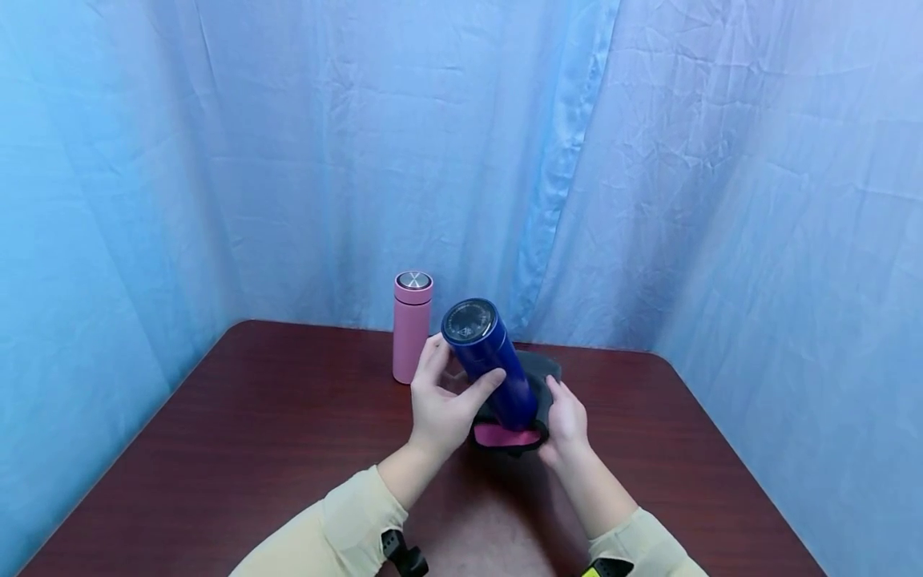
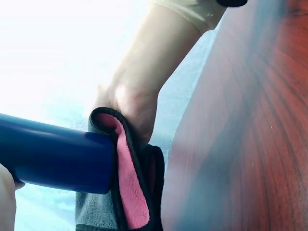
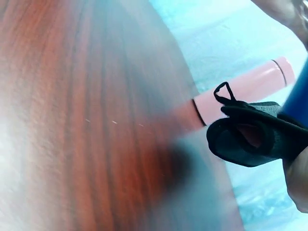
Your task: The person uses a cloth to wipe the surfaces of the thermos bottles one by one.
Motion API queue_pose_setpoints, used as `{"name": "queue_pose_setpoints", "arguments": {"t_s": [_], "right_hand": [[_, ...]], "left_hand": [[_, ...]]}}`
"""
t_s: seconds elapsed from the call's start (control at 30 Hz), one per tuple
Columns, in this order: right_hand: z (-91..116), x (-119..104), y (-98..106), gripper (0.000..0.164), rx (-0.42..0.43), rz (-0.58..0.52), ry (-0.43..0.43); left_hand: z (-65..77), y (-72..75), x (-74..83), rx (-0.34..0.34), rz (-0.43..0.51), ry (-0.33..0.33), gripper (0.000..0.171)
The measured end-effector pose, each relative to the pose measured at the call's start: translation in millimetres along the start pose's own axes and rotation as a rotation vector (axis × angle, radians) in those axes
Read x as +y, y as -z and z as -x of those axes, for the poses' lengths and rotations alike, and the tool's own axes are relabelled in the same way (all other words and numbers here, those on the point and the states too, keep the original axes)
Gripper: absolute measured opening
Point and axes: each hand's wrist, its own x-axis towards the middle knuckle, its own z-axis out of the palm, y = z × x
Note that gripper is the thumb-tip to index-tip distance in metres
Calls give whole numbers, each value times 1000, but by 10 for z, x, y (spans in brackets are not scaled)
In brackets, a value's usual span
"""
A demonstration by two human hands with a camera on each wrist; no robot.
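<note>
My left hand (image 1: 441, 413) grips a blue thermos bottle (image 1: 508, 389), thumb on the near side and fingers behind it. The bottle tilts, its round dark end up toward the head camera and its other end down to the right. My right hand (image 1: 570, 421) holds a grey cloth (image 2: 96, 211) with a pink lining (image 2: 130, 187) and black edging at that lower end. A thin black loop (image 3: 223, 91) sticks out from the cloth in the right wrist view. Part of the lower end is hidden by the cloth in the left wrist view.
A pink thermos bottle (image 1: 412, 336) with a silver-topped lid stands upright behind my left hand, near the far edge of the dark red wooden table (image 1: 288, 417). Light blue curtains (image 1: 360, 160) hang around the table's back and sides.
</note>
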Motion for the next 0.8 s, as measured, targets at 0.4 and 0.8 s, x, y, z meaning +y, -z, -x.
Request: {"name": "queue_pose_setpoints", "arguments": {"t_s": [0.4,0.8], "right_hand": [[97,-147,154,56,-118,190,34],[11,-822,378,59,-86,310,222]], "left_hand": [[-123,172,-295,-30,26,-80,73],[-486,666,-150,-18,-177,-58,63]]}}
